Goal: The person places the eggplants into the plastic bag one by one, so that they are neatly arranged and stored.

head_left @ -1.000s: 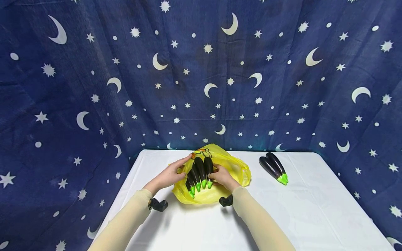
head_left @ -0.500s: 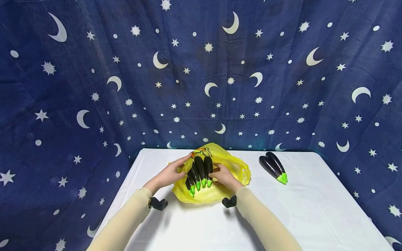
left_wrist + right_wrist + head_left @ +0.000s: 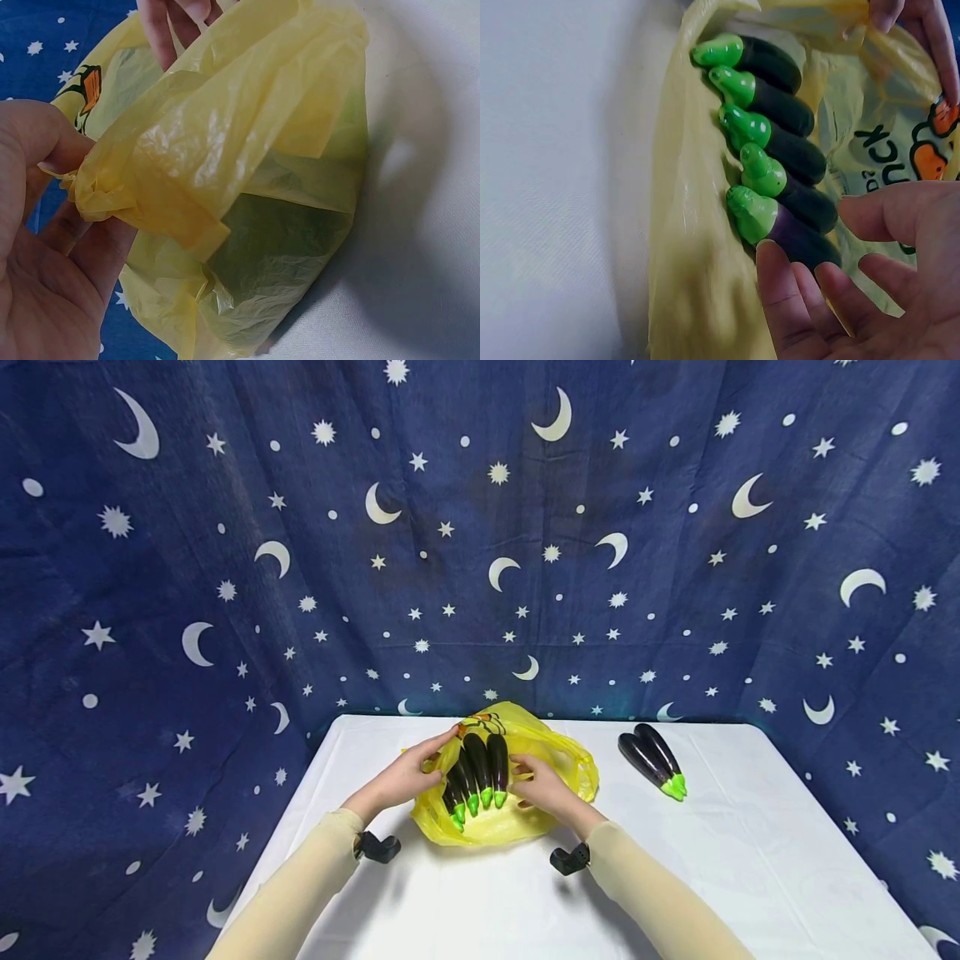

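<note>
a dark blue cloth (image 3: 465, 543), printed with pale moons, stars and dots, hangs behind the table and down past both sides of it. the table (image 3: 465, 910) is covered in white. two cream sleeves, the left sleeve (image 3: 292, 877) and the right sleeve (image 3: 663, 885), reach in over it from the near side.

the yellow plastic bag (image 3: 487, 837) lies on the table close to the far edge, a little left of the middle, with its mouth spread toward the near edge. the left hand (image 3: 408, 772) is at the bag's left side, thumb and fingers pinching a gathered bit of the rim. the right hand (image 3: 542, 787) is at the mouth on the other side, fingers parted and released, just beside the rightmost of the eggplants inside; whether a fingertip touches it, i cannot tell.

five dark eggplants (image 3: 799, 154) lie side by side in the bag, their stem ends toward the table's near edge. two more eggplants (image 3: 651, 764) lie together near the far right corner of the table, well apart from the bag.

a black camera sits at each wrist, the left camera (image 3: 378, 849) and the right camera (image 3: 570, 860). smallest are the orange and black print (image 3: 930, 160) on the bag and the bright green stem ends (image 3: 748, 129).
</note>
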A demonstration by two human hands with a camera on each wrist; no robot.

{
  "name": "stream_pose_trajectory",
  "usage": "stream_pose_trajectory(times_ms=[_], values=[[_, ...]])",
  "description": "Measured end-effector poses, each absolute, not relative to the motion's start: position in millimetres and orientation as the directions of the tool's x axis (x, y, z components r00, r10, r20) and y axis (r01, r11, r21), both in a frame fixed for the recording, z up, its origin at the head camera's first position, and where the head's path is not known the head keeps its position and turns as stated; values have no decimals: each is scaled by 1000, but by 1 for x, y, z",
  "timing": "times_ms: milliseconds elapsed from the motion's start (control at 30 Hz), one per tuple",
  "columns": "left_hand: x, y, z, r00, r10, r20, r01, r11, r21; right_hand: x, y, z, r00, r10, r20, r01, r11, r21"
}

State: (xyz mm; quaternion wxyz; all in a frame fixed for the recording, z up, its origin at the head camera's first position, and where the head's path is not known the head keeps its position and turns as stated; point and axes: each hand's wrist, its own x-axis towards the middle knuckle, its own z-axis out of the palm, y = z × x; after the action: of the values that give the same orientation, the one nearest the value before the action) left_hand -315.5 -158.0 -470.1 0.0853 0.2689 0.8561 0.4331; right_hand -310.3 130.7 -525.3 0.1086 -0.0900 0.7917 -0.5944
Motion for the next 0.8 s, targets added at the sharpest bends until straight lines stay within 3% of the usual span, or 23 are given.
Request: stream_pose_trajectory(times_ms=[800], values=[[-315, -159, -472, -846, 528, 73, 362, 471, 805, -275, 192, -507, -960, -281, -19, -71, 308, -949]])
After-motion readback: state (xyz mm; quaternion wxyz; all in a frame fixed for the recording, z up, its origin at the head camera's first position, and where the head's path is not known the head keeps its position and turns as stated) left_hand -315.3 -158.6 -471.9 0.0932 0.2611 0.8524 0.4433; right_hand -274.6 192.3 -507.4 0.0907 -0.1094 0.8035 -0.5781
